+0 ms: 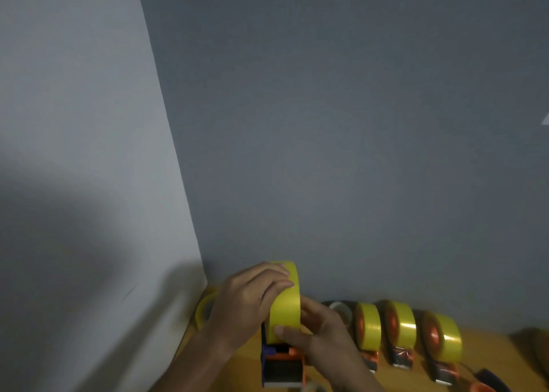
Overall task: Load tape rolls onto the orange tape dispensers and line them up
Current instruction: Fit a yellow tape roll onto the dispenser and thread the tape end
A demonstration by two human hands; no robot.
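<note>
Both hands gripping yellow tape roll [285, 302] on orange dispenser [283, 365], left hand [246, 299] fingers curled over top, right hand [320, 332] thumb pinching its front, dispenser base cut off at frame bottom, three loaded dispensers [401, 335] blurred along the surface's far edge

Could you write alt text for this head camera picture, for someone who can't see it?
Both hands, left and right, hold a yellow tape roll on an orange dispenser. Three loaded dispensers line up to the right.
</note>
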